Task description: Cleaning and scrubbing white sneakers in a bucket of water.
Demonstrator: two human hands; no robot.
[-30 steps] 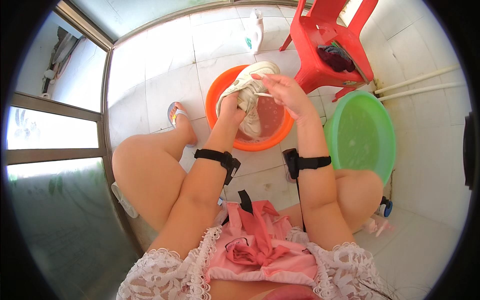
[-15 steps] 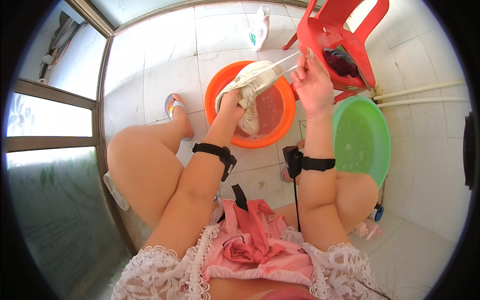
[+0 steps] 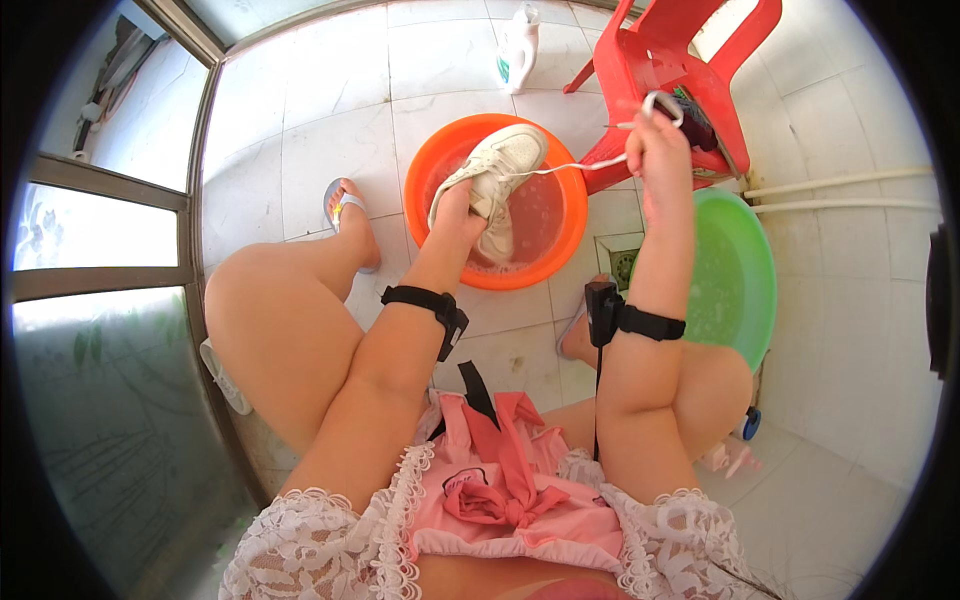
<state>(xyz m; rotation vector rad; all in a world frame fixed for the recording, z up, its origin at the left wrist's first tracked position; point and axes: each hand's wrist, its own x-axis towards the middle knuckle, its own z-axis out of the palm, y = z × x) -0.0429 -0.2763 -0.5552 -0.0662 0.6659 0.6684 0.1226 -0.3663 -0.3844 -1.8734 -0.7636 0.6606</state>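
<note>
A cream-white sneaker is tilted above the orange basin, toe up and to the right. My left hand grips it at the ankle opening, with some fingers hidden inside or behind the shoe. Out to the right, my right hand is closed on a white shoelace, which runs from the sneaker to my fingers and loops above them. A second pale sneaker lies partly in the cloudy, sudsy water of the basin, below the held one.
A green tub of soapy water stands right of my right forearm. Beyond it is a red plastic chair with dark cloth on it. A white bottle stands at the back. A floor drain lies between basin and tub.
My right hand has moved a little right and down, drawing the lace farther out. Two strands ran to it earlier; now one longer strand does. My left hand keeps holding the sneaker.
</note>
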